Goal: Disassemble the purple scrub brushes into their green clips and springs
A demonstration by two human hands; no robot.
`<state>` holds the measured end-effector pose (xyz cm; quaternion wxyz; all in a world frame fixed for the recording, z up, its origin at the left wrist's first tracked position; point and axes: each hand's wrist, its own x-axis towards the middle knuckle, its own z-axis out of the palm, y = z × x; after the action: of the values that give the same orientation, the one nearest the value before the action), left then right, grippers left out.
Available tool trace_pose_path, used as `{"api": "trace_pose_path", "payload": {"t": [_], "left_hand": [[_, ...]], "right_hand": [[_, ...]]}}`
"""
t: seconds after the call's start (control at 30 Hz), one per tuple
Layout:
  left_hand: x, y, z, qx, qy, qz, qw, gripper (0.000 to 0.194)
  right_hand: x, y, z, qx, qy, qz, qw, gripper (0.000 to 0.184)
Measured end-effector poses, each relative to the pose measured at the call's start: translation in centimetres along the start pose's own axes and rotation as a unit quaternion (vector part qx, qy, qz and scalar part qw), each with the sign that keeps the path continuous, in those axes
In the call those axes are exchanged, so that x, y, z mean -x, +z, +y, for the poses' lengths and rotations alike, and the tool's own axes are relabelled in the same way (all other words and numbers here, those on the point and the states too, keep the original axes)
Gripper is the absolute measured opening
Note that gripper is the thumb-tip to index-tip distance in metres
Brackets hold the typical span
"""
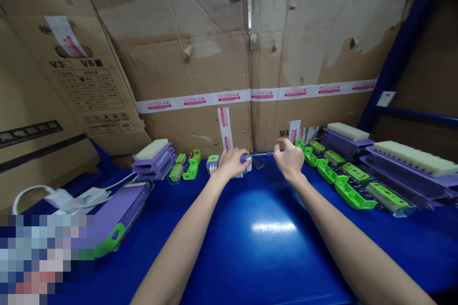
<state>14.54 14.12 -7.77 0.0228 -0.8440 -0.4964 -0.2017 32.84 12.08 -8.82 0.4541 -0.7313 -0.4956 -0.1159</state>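
Near the back of the blue tabletop, my left hand (232,163) is closed over a purple-and-green brush (213,161) with white bristles lying against the table. My fingers cover much of its middle. From my right hand (288,158), curled into a fist, a thin metal screwdriver (263,154) points left toward the brush's end; its handle is hidden in the fist. Whether the tip touches the brush I cannot tell. A clear plastic piece (258,162) lies just below the shaft.
Green brackets (325,171) and clear-and-green parts (354,171) line the right side, beside purple pieces topped with cream bristles (415,156). More purple bristled pieces (153,157) stand at left, near a long purple unit (121,207) and white cables (77,198). Cardboard (193,57) walls the back.
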Motion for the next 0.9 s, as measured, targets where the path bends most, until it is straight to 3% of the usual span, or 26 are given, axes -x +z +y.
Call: {"api": "trace_pose_path", "payload": {"t": [0.43,0.7,0.9], "left_hand": [[0.04,0.06,0.21,-0.006,-0.014,0.004,1.000,0.025],[0.07,-0.12,0.40,-0.018,-0.020,-0.001,1.000,0.023],[0.13,-0.03,0.38,-0.039,-0.021,0.002,0.999,0.026]], "right_hand": [[0.10,-0.12,0.24,0.024,-0.003,-0.048,0.999,0.028],[0.39,-0.11,0.57,0.141,-0.032,-0.212,0.967,0.036],[0.47,0.31,0.74,0.119,-0.026,-0.283,0.951,0.038]]}}
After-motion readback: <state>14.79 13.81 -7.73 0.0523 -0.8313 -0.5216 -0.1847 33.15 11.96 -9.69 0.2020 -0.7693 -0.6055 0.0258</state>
